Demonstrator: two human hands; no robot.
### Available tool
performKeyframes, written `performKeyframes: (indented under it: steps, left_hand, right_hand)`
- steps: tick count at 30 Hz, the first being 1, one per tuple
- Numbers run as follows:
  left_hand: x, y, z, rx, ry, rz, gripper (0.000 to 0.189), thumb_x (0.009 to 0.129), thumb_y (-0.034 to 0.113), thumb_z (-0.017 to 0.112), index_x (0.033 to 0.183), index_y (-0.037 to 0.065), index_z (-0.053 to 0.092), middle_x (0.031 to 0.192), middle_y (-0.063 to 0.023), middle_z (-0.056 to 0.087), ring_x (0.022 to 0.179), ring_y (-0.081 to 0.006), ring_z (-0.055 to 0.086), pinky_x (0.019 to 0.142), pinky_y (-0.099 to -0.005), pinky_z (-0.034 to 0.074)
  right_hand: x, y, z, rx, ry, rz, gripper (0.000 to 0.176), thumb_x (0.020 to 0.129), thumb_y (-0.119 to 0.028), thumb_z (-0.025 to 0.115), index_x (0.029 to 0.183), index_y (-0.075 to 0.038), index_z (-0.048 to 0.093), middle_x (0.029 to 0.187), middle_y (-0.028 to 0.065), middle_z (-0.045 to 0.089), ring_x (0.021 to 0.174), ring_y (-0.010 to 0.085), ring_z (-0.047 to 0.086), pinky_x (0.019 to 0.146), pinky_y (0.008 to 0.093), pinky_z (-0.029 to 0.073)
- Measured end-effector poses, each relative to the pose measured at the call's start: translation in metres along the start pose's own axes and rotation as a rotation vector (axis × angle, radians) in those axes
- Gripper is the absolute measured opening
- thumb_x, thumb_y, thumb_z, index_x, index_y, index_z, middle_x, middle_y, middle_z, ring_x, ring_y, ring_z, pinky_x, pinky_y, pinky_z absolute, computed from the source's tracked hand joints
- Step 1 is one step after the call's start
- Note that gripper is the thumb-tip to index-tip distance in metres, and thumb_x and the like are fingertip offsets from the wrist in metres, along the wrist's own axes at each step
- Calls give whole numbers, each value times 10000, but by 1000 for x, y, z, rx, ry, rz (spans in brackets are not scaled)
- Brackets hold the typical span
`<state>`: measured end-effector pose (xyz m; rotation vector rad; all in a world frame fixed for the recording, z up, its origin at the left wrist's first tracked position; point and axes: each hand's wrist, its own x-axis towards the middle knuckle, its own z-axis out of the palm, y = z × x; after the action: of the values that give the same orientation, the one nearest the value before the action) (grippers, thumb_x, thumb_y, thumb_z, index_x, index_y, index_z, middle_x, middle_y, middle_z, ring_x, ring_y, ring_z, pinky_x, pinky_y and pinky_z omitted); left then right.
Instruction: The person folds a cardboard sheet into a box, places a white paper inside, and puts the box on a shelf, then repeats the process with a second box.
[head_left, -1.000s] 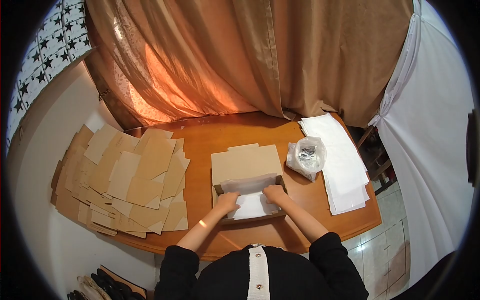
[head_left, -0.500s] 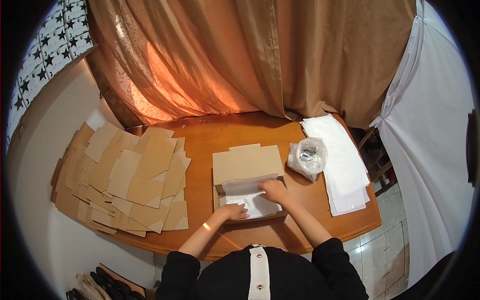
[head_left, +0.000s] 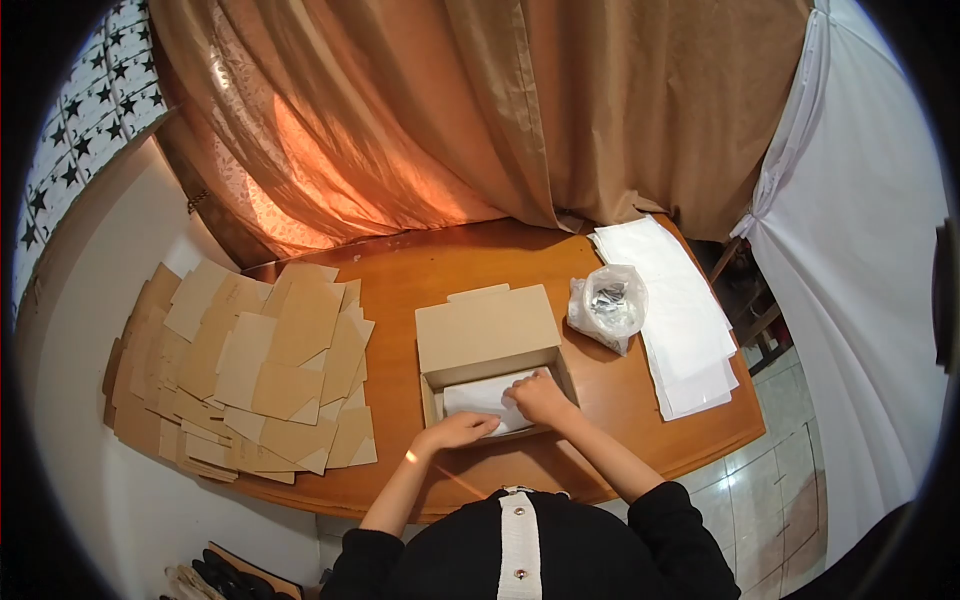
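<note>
An open cardboard box (head_left: 488, 325) stands in front of me, its lid tilted back away from me. White paper (head_left: 475, 393) lies folded down inside it. My left hand (head_left: 462, 430) rests at the box's near left edge, fingers stretched flat over the paper. At the right side of the paper is my right hand (head_left: 541, 400), its fingers bent and closed on the sheet. The right fingertips are partly hidden. Whether anything lies beneath the paper does not show.
Overlapping flat cardboard pieces (head_left: 245, 370) cover the table's left side. Right of the box stands an open plastic bag (head_left: 608, 308) with small dark and silvery items. A stack of white paper sheets (head_left: 672, 325) lies at the right table edge. Brown curtains (head_left: 400, 120) hang behind the wooden table (head_left: 390, 275).
The paper's raised far edge has been folded down toward me, so the box's inner back wall shows. Both hands have stayed at the box. The camera view has shifted slightly.
</note>
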<state>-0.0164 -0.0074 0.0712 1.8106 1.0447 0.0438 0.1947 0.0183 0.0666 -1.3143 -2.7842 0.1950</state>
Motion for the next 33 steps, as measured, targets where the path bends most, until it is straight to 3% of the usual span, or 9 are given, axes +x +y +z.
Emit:
performKeyframes:
  steps: [4, 8, 11, 14, 17, 21, 27, 31, 33]
  left_hand:
    - [-23, 45, -7, -141, 80, 78, 448, 924, 404, 450, 1193, 59, 548, 1131, -135, 605, 1024, -246, 567, 878, -319, 434]
    - [8, 5, 1, -42, 224, 246, 476, 912, 426, 462, 1203, 57, 539, 1132, -180, 593, 1041, -291, 567, 887, -325, 428]
    - [28, -24, 6, -47, 22, -21, 594, 892, 500, 449, 1256, 32, 481, 1222, -196, 529, 1134, -314, 506, 960, -333, 382]
    - [39, -39, 9, 19, -200, -89, 792, 850, 614, 413, 1300, -38, 395, 1357, -226, 372, 1266, -318, 359, 1055, -319, 260]
    - [42, -54, 14, -13, -226, -52, 777, 859, 610, 395, 1309, -23, 390, 1385, -230, 324, 1275, -319, 346, 1057, -313, 248]
    - [37, -47, 14, -16, -231, -74, 761, 861, 605, 398, 1316, -6, 391, 1408, -221, 287, 1289, -318, 324, 1059, -311, 237]
    - [39, -48, 15, 19, -242, -97, 763, 861, 603, 393, 1327, -1, 377, 1408, -206, 298, 1301, -325, 299, 1076, -317, 209]
    - [40, -53, 19, 39, -215, -80, 757, 856, 621, 379, 1316, 21, 406, 1421, -207, 268, 1304, -327, 294, 1072, -315, 210]
    - [37, -51, 18, 6, -204, -88, 758, 853, 632, 369, 1313, 32, 415, 1436, -196, 240, 1315, -337, 266, 1075, -322, 198]
  right_hand:
    - [-4, -1, 7, 167, -248, 27, 274, 745, -195, 590, 1009, -154, 652, 946, 101, 649, 907, 262, 614, 798, 422, 465]
    - [2, 2, 7, 137, -438, 76, 307, 755, -231, 591, 1050, -165, 645, 991, 120, 641, 922, 260, 613, 810, 407, 471]
    - [4, 10, 12, 208, -425, 128, 298, 766, -212, 581, 1047, -140, 651, 976, 131, 646, 917, 271, 616, 822, 394, 472]
    - [-4, 30, -21, 683, -92, -37, 228, 791, -123, 527, 964, -51, 657, 881, 134, 665, 847, 268, 633, 789, 365, 480]
    - [-17, 63, -79, 894, 155, 219, 171, 760, -74, 544, 887, -42, 654, 862, 142, 659, 830, 290, 627, 752, 334, 481]
    - [-13, 156, -47, 560, 756, 554, 185, 742, -36, 532, 868, -43, 667, 814, 129, 659, 767, 260, 635, 702, 330, 496]
    - [-15, 201, -20, 62, 427, 706, 175, 731, -72, 559, 862, -67, 675, 853, 151, 651, 807, 306, 619, 722, 410, 496]
    - [-16, 198, -21, 32, 414, 820, 147, 757, -105, 570, 856, -86, 677, 872, 126, 650, 780, 309, 615, 710, 414, 488]
    - [-20, 180, -32, 246, 833, 860, 141, 785, -120, 559, 854, -73, 673, 869, 146, 648, 758, 311, 618, 689, 402, 487]
